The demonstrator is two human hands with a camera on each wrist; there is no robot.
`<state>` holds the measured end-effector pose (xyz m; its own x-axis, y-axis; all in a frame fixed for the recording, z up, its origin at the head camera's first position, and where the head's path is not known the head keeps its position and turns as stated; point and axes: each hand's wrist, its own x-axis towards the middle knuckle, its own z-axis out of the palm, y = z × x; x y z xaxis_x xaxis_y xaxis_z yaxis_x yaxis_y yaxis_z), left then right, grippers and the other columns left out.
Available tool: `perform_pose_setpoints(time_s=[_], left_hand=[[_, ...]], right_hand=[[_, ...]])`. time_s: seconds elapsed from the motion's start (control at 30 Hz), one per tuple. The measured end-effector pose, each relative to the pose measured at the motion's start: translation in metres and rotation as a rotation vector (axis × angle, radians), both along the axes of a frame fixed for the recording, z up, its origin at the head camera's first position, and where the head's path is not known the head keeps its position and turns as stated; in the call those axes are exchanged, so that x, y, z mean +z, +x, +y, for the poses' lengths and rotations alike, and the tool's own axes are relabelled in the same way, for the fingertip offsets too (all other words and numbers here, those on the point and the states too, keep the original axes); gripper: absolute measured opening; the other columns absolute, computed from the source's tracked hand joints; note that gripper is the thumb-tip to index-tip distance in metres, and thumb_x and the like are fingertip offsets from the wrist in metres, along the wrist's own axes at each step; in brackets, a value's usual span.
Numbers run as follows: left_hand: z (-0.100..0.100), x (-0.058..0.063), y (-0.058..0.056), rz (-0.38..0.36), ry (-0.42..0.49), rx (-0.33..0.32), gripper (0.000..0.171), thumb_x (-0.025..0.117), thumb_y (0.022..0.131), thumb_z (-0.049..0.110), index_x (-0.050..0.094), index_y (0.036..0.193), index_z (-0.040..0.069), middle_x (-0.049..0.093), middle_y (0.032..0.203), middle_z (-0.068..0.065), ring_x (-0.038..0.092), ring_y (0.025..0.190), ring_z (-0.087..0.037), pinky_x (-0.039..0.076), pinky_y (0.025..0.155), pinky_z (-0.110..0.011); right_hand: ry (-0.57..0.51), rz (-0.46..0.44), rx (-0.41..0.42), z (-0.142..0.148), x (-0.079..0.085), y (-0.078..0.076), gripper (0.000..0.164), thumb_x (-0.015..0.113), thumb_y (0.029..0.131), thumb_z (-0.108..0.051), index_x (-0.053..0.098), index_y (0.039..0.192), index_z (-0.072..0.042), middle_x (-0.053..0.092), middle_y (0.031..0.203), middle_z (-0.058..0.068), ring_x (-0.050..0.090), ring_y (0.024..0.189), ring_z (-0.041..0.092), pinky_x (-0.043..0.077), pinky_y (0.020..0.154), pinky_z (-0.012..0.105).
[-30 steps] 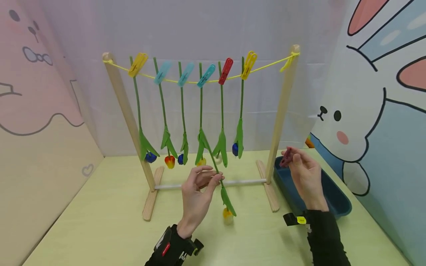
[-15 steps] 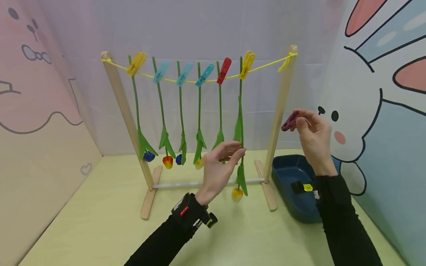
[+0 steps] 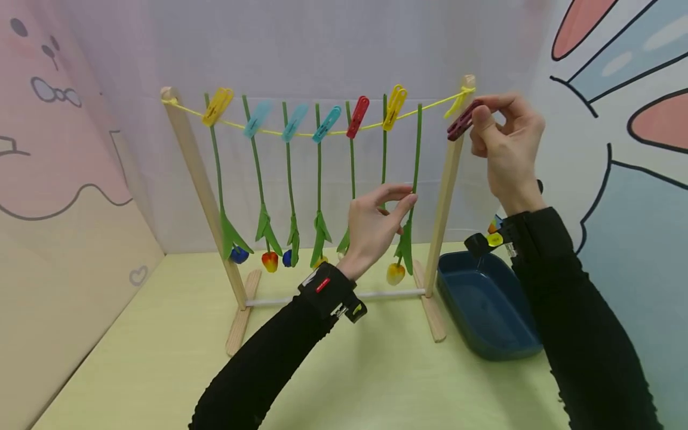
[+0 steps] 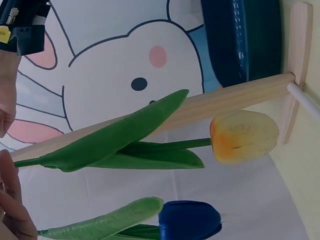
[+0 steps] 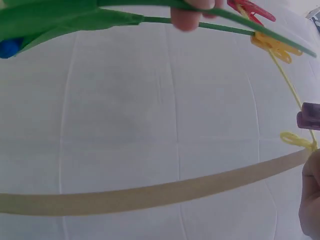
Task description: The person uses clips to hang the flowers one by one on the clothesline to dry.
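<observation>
My left hand pinches the green stem of a yellow-orange artificial tulip, which hangs bloom down with its stem top overlapping the yellow line. In the left wrist view the tulip's pale yellow bloom and long leaves show large. My right hand holds a dark purple clothespin in front of the rack's right post, near the line's knotted end. That clothespin shows at the right edge of the right wrist view. A yellow clothespin fixes the neighbouring stem to the line.
Several tulips hang upside down along the line, held by yellow, light blue and red clothespins. Wooden posts on flat feet and a white crossbar form the rack. A dark blue basin stands on the table to the right.
My left hand has carried the yellow-orange tulip up and right, bringing its stem top to the line. My right hand has raised the purple clothespin from over the basin to line height.
</observation>
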<state>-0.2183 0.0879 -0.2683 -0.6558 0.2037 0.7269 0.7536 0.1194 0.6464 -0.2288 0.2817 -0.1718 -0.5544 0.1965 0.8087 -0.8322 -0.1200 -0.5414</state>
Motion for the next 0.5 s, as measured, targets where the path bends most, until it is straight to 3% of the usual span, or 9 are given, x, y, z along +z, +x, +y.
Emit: perform_pose_setpoints(time_s=[0.1, 0.13, 0.3, 0.5], left_hand=[[0.007, 0.013, 0.002, -0.002, 0.019, 0.018, 0.025, 0.067, 0.097, 0.013, 0.070, 0.118, 0.000, 0.075, 0.111, -0.019, 0.061, 0.050, -0.023, 0.053, 0.055, -0.020], [0.010, 0.012, -0.003, -0.006, 0.026, 0.022, 0.025, 0.067, 0.097, 0.015, 0.071, 0.118, 0.002, 0.075, 0.111, -0.017, 0.061, 0.048, -0.022, 0.053, 0.054, -0.021], [0.019, 0.022, -0.007, -0.010, 0.027, 0.080, 0.026, 0.068, 0.097, 0.015, 0.071, 0.118, 0.001, 0.076, 0.111, -0.017, 0.058, 0.044, -0.020, 0.051, 0.050, -0.020], [0.024, 0.030, -0.009, -0.042, 0.039, 0.103, 0.026, 0.067, 0.098, 0.015, 0.071, 0.119, 0.002, 0.076, 0.112, -0.015, 0.056, 0.041, -0.018, 0.049, 0.046, -0.022]], right_hand=[[-0.020, 0.016, -0.017, -0.007, 0.013, -0.004, 0.006, 0.066, 0.093, -0.006, 0.071, 0.096, -0.003, 0.067, 0.077, 0.003, 0.029, 0.048, 0.015, 0.024, 0.047, 0.022], [-0.036, 0.025, -0.015, -0.009, 0.018, -0.006, 0.006, 0.065, 0.094, -0.003, 0.070, 0.093, -0.002, 0.067, 0.077, 0.003, 0.028, 0.047, 0.014, 0.022, 0.046, 0.022], [-0.097, 0.035, -0.040, -0.019, 0.035, -0.010, 0.011, 0.065, 0.093, 0.000, 0.070, 0.084, -0.003, 0.061, 0.074, 0.003, 0.028, 0.044, 0.012, 0.020, 0.044, 0.021], [-0.119, 0.002, -0.071, -0.027, 0.045, -0.013, 0.014, 0.069, 0.091, -0.001, 0.069, 0.079, -0.007, 0.060, 0.073, 0.003, 0.032, 0.042, 0.011, 0.024, 0.043, 0.019]])
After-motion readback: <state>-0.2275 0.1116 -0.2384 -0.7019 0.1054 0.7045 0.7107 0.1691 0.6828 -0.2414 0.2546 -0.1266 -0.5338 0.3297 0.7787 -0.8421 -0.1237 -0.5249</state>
